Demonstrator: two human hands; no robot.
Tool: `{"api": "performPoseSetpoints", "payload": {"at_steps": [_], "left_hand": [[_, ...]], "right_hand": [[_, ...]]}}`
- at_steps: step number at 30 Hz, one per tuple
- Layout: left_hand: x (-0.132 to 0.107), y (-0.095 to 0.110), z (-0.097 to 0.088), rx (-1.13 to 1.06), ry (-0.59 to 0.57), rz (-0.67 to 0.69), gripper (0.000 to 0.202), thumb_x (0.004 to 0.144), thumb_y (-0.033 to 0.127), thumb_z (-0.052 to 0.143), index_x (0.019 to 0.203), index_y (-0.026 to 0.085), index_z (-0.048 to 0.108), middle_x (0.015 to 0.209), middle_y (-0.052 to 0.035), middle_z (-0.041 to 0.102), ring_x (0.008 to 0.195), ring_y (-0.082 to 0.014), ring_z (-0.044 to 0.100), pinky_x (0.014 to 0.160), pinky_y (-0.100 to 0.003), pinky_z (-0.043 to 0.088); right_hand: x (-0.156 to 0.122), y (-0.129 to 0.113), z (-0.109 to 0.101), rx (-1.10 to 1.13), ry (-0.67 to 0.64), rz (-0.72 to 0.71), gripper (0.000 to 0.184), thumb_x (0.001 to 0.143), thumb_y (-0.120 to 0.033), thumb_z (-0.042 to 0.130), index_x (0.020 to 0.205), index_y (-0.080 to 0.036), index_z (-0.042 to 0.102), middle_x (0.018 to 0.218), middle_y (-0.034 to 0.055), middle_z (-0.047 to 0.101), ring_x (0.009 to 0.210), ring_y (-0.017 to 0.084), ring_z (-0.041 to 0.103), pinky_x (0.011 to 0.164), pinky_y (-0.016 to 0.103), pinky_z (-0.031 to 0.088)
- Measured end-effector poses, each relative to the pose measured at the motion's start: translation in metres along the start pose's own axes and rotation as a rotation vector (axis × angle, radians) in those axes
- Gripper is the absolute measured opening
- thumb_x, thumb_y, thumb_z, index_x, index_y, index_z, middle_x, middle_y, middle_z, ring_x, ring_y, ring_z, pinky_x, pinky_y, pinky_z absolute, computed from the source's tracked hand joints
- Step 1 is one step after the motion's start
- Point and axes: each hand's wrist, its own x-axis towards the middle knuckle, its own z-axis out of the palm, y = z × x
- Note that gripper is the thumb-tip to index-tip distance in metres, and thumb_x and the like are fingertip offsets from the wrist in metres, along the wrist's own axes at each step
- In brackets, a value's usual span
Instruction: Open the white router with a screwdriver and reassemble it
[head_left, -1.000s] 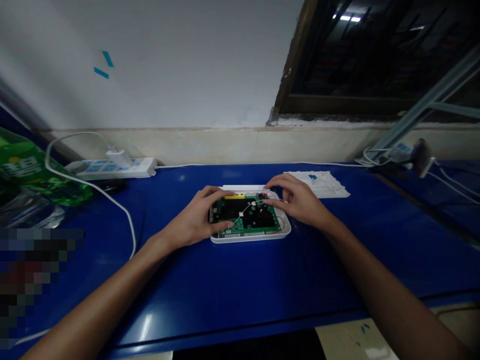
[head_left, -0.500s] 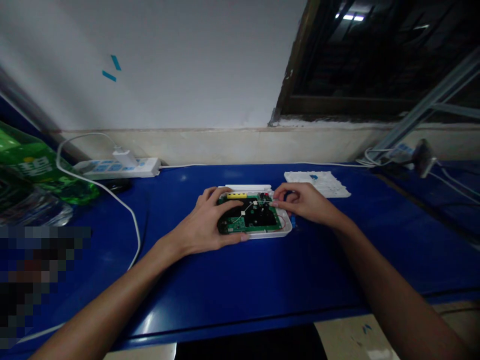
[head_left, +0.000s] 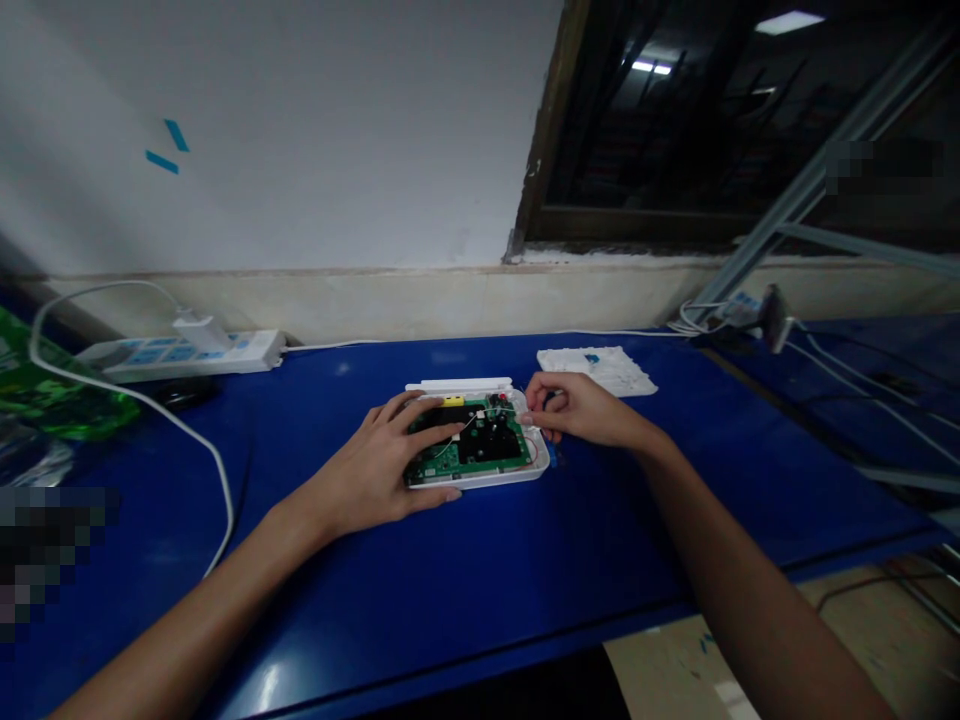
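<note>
An opened router with a white plastic casing [head_left: 491, 481] lies on the blue table. Inside it sits a green circuit board [head_left: 442, 465] with a black plate and a yellow port block [head_left: 454, 401]. My left hand [head_left: 375, 455] grips the casing's left part, thumb along the near edge and fingers over the board. Its index fingertip rests near a small white tab on a thin white wire [head_left: 470, 424]. At the right end, my right hand [head_left: 574, 408] pinches this wire with thumb and index finger; the exact grip point is too small to make out.
A white plastic cover [head_left: 600, 370] lies behind my right hand. To the left are a power strip [head_left: 255, 350] with a plugged-in charger, a white cable [head_left: 176, 425], a dark mouse-like object [head_left: 184, 392] and a green bottle [head_left: 56, 385]. A metal frame [head_left: 787, 200] stands at right.
The view has turned to the right, so everything appears further left. My left index finger has moved onto the white tab of the wire. My right hand stays at the casing's right end.
</note>
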Motion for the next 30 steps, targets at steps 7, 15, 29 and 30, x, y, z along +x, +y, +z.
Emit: {"api": "performPoseSetpoints", "payload": {"at_steps": [7, 15, 29, 30], "left_hand": [[0.000, -0.003, 0.002, -0.005, 0.045, 0.025, 0.073, 0.087, 0.071, 0.062, 0.148, 0.032, 0.051, 0.154, -0.0118, 0.042, 0.145, -0.0398, 0.032, 0.114, -0.064, 0.034], [0.017, 0.020, -0.011, 0.037, 0.111, 0.086, 0.072, 0.090, 0.069, 0.058, 0.149, 0.029, 0.049, 0.155, -0.0127, 0.039, 0.151, -0.0400, 0.019, 0.119, -0.063, 0.029], [0.038, 0.032, -0.012, -0.020, 0.140, 0.051, 0.044, 0.103, 0.050, 0.048, 0.140, 0.026, 0.057, 0.146, -0.0102, 0.050, 0.146, -0.0342, 0.032, 0.119, -0.057, 0.035], [0.036, 0.030, -0.011, -0.024, 0.148, 0.045, 0.044, 0.103, 0.049, 0.048, 0.140, 0.026, 0.057, 0.146, -0.0105, 0.050, 0.145, -0.0335, 0.033, 0.118, -0.056, 0.036]], "right_hand": [[-0.005, -0.005, -0.016, -0.259, 0.305, -0.078, 0.032, 0.088, -0.051, 0.066, 0.079, -0.020, 0.061, 0.067, 0.0011, 0.065, 0.058, 0.014, 0.060, 0.053, 0.026, 0.044], [-0.017, 0.024, -0.072, -0.812, 0.395, 0.075, 0.026, 0.084, -0.041, 0.070, 0.097, -0.019, 0.075, 0.093, 0.0087, 0.077, 0.083, 0.025, 0.069, 0.075, 0.032, 0.049], [-0.017, 0.070, -0.090, -0.895, 0.641, 0.041, 0.034, 0.091, -0.034, 0.058, 0.113, -0.014, 0.075, 0.115, 0.0162, 0.074, 0.108, 0.032, 0.067, 0.096, 0.043, 0.048], [-0.016, 0.074, -0.091, -0.909, 0.655, 0.052, 0.035, 0.091, -0.033, 0.057, 0.114, -0.014, 0.075, 0.116, 0.0168, 0.074, 0.109, 0.033, 0.066, 0.098, 0.045, 0.048]]}}
